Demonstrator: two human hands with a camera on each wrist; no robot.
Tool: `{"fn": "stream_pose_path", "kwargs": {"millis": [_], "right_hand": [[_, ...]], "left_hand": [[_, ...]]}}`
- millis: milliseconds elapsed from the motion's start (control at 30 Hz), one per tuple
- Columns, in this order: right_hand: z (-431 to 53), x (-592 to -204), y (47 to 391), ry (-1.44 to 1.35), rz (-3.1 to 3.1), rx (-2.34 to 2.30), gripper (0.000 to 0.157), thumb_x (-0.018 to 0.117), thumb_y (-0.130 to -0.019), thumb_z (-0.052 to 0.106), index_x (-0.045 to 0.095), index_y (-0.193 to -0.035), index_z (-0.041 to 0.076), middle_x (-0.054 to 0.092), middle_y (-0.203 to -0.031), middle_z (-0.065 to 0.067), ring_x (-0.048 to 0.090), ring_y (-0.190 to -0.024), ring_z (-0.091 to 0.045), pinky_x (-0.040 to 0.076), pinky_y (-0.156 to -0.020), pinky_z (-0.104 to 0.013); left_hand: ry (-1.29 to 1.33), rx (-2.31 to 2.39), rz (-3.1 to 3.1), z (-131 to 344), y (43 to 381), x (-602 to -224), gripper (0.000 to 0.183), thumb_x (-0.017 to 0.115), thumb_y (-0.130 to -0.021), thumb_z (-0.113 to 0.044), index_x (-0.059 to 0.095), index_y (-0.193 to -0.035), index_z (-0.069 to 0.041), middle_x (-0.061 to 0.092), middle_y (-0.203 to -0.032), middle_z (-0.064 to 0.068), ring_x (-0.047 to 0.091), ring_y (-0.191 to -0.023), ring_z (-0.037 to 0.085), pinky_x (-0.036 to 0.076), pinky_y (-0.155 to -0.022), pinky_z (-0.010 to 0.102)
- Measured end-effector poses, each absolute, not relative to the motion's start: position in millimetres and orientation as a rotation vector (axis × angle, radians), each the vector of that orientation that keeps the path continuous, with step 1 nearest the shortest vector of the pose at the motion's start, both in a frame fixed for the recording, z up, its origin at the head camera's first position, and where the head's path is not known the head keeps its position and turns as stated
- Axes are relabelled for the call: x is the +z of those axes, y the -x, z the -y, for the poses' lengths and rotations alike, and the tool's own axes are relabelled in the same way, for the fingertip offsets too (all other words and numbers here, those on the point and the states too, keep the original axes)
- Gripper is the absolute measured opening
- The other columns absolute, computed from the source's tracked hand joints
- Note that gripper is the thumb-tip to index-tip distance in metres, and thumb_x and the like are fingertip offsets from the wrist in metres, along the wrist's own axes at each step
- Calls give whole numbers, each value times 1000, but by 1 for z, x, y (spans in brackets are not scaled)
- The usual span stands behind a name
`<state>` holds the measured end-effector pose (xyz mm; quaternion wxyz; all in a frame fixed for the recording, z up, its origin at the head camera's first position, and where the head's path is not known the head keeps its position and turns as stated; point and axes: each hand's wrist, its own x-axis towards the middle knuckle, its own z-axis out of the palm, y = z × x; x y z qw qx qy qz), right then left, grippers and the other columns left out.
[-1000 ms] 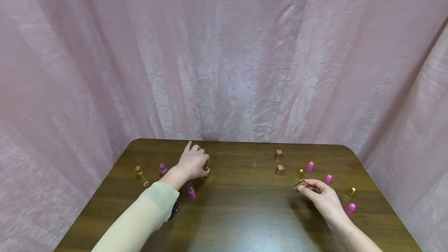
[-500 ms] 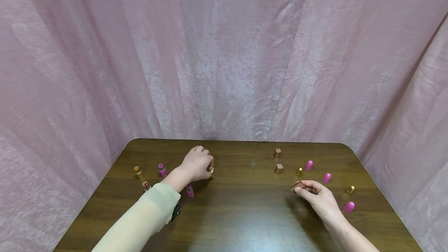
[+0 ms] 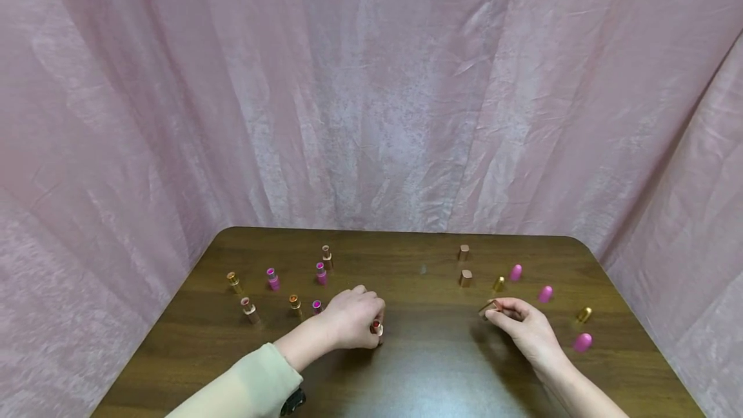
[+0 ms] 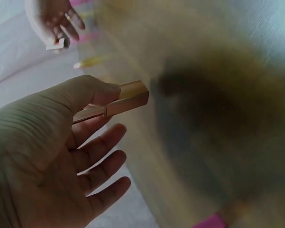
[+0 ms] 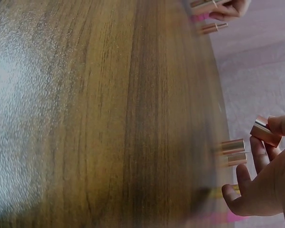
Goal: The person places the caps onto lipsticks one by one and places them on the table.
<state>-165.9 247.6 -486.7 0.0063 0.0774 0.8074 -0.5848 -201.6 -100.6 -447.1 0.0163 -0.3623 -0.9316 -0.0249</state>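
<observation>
My left hand [image 3: 355, 318] pinches a rose-gold lipstick tube [image 4: 128, 99] between thumb and index finger, while the other fingers spread loosely in the left wrist view. In the head view the fingers partly cover the tube, over the middle of the table. My right hand [image 3: 522, 324] is on the right side, pinching a rose-gold lipstick cap [image 5: 267, 133] with thumb and fingers; the cap is tilted. A gap of table separates the two hands, and the tube and cap are apart.
On the brown wooden table [image 3: 429, 366], open gold, pink [image 3: 273, 280] and rose-gold lipstick tubes [image 3: 249, 309] stand at the left. Rose-gold caps [image 3: 465, 278], gold caps [image 3: 584, 315] and pink caps [image 3: 545, 294] stand at the right. A pink curtain [image 3: 371, 95] hangs behind the far edge.
My left hand has taken hold of the rose-gold tube and moved it rightward and nearer the body. Tubes behind the arm now show. My right hand, holding the cap, has shifted slightly left.
</observation>
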Motion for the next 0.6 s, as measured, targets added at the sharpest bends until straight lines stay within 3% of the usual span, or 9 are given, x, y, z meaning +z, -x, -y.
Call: {"fn": "stream_pose_path", "kwargs": {"millis": [267, 433, 600], "right_hand": [[-246, -492, 166, -232, -2537, -1839, 39, 79, -92, 24, 67, -120, 0, 70, -104, -1, 61, -94, -4, 46, -84, -19], [-244, -493, 165, -234, -2528, -1846, 39, 78, -92, 23, 67, -121, -1, 70, -104, -1, 61, -93, -4, 47, -84, -19], [-242, -494, 164, -232, -2523, -1861, 39, 79, -91, 21, 66, -120, -2, 71, -101, -1, 62, -92, -3, 47, -83, -18]], "left_hand": [[1047, -310, 2911, 106, 187, -471, 25, 84, -71, -31, 61, -79, -27, 53, -79, -16, 50, -76, 11, 43, -64, 24], [926, -555, 2910, 114, 178, -486, 29, 87, -74, -31, 67, -94, -25, 61, -93, -14, 54, -89, 13, 48, -78, 29], [843, -660, 2878, 117, 173, -501, 28, 86, -78, -31, 69, -99, -23, 64, -107, -8, 54, -102, 17, 47, -94, 37]]}}
